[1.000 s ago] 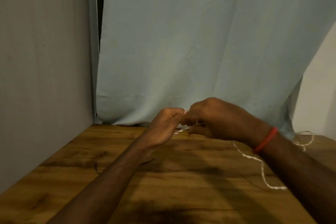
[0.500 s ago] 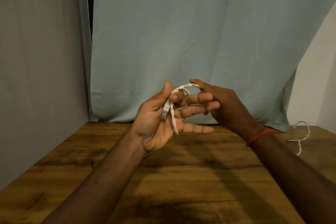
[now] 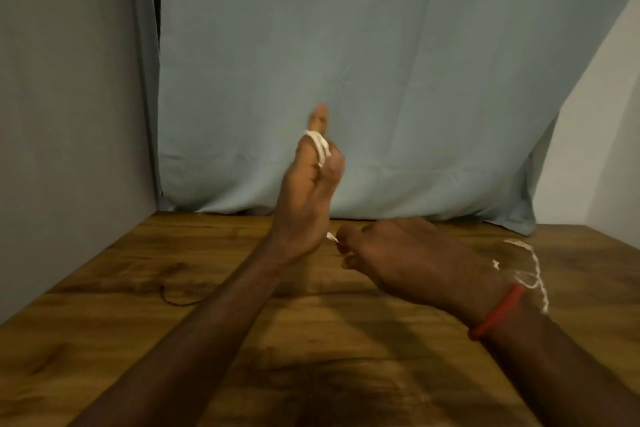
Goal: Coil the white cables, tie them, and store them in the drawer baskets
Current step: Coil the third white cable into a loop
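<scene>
My left hand (image 3: 306, 204) stands upright, edge-on to me. The white cable (image 3: 318, 146) is wound in a few loops over my thumb and the fingers beside it, up near the fingertips. The thumb looks pressed in on the loops, gripping them. Below, just off the heel of that hand, my right hand (image 3: 408, 260) pinches the cable's free tail between curled fingers (only a short white stub shows). I judge I am mid-coil. The danger is how high the loops sit: a hard tug from my right hand could slide them off the fingertips and undo the coil. Slack would leave the turns uneven. A second white cable (image 3: 530, 270) lies on the table (image 3: 104, 340) outside my right wrist, near enough to snag.
</scene>
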A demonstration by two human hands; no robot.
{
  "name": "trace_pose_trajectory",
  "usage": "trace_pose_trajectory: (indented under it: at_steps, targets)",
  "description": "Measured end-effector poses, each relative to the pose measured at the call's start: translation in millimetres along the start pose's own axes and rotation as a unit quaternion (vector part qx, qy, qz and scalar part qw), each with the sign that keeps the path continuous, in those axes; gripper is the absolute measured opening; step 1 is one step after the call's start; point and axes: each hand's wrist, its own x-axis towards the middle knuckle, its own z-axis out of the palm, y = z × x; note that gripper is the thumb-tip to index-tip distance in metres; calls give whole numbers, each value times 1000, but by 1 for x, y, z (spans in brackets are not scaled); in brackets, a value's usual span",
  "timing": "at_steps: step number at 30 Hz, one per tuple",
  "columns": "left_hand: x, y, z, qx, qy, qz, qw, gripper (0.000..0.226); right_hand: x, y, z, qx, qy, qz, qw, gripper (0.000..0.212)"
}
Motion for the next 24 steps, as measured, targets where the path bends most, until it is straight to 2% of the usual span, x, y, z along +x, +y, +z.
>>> trace_pose_trajectory:
  at_steps: [2,3,6,9,11,13,16,19,21,22,23,24]
  targets:
    - [-15,-12,-4,118,-105,51,986,16,-6,6,-22,-66,41,-29,997,21]
    - [-21,-14,-6,154,-132,60,977,14,-10,11,-32,-96,60,-41,993,18]
    - [-32,-9,-5,196,-180,42,963,11,-16,30,-52,-115,80,-63,988,22]
    - [-32,-7,-2,223,-219,28,949,21,-21,50,-70,-126,70,-60,988,37]
    - [-33,-7,-4,127,-237,-73,960,28,-28,66,-84,-102,87,-32,991,45]
    - [-35,-5,-9,-48,-237,-203,949,30,-36,82,-94,-55,111,-9,992,48]
    - [-34,6,-14,-277,-291,-298,866,25,-37,97,-85,-4,184,9,983,41]
    - [-33,24,-11,-460,-333,-325,756,25,-29,99,-46,166,231,107,953,29]
    - [-32,31,-4,-543,-325,-320,705,25,-22,88,-12,258,180,192,930,40]
    - [-31,34,1,-568,-309,-312,696,26,-18,78,6,252,133,215,934,53]
    - [-29,36,5,-579,-285,-302,702,27,-15,68,24,240,83,215,943,61]
    - [-27,36,9,-574,-248,-293,723,28,-13,55,38,221,37,213,951,59]
